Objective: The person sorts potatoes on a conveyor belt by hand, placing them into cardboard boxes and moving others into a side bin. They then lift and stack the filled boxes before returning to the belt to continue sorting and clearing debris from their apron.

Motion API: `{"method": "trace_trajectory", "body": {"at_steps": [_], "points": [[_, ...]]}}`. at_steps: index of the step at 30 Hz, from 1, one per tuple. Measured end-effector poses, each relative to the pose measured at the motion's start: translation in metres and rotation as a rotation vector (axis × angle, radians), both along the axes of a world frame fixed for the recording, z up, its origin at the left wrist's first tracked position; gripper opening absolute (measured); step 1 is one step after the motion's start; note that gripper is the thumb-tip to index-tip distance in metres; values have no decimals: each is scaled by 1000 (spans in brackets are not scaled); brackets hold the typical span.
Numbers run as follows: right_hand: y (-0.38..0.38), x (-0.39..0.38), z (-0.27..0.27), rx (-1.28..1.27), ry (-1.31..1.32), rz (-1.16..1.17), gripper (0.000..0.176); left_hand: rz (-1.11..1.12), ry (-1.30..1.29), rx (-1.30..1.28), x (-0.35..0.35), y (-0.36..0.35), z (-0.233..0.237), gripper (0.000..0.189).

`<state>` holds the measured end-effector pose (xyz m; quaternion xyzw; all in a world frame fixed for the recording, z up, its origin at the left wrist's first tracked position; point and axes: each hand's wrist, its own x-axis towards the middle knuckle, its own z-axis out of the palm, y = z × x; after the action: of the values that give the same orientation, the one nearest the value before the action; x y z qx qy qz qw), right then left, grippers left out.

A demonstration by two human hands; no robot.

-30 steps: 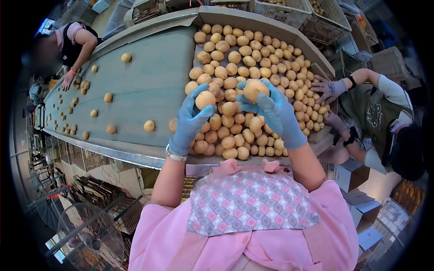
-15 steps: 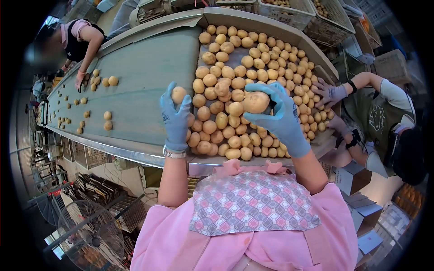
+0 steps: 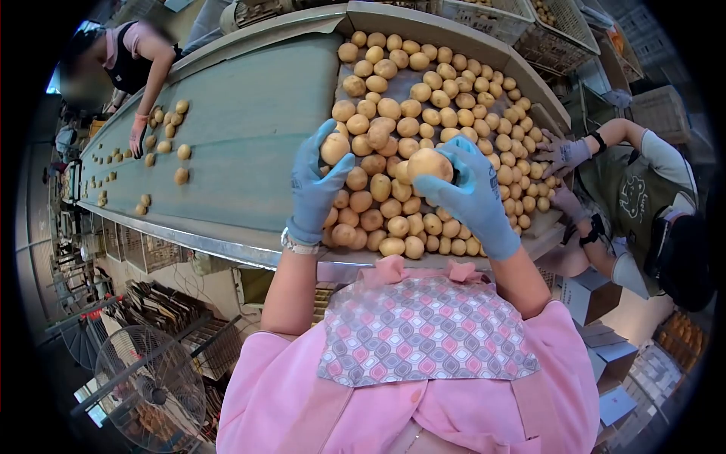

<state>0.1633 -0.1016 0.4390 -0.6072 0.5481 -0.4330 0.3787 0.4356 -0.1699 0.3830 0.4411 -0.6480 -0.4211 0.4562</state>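
My left hand, in a blue glove, closes around a round tan potato between thumb and fingers, above the left edge of the heap. In my right hand, also gloved in blue, a larger potato is gripped over the middle of the heap. Many loose potatoes cover the sorting surface beneath both hands. Some of them are hidden under my gloves.
A green conveyor belt runs left, carrying scattered potatoes. Co-workers reach in: one pink-gloved hand at the belt, two greyish gloved hands at the right. Crates stand behind the raised rim; a fan stands lower left.
My left hand has moved right with its potato, nearer my right hand. My right hand still grips its potato, which has turned slightly. Potatoes on the belt have shifted.
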Motion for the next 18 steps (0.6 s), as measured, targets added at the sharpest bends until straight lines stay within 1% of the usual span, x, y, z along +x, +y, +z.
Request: {"method": "trace_trajectory", "body": {"at_steps": [3,5,6,8,9,10,12,14,15,16,17,18], "points": [[1,8,6,257,-442,19,42,-8,154,66,-7,5,3,63],[-1,13,13,392,-837,62,40,1,220,114,-8,5,7,62],[-1,16,16,459,-1034,90,39,3,211,118,-8,6,8,63],[0,11,-1,573,-1087,88,38,8,202,95,-7,3,10,63],[-2,7,-14,614,-1102,96,37,2,137,57,-2,0,3,63],[5,10,-29,444,-885,82,37,8,173,20,-1,-1,-3,62],[10,3,-65,492,-972,179,38,45,202,-20,-2,-5,-1,60],[5,9,-63,782,-1211,191,39,120,191,11,0,1,5,58],[1,25,-60,821,-1156,81,40,193,203,-14,-2,3,7,58],[-7,42,-44,929,-1072,7,45,272,216,-39,-2,2,9,59],[-15,47,-59,949,-1081,135,44,351,229,-60,0,1,10,59],[-24,57,-73,964,-1089,170,42,444,222,-79,4,-2,7,60]]}}
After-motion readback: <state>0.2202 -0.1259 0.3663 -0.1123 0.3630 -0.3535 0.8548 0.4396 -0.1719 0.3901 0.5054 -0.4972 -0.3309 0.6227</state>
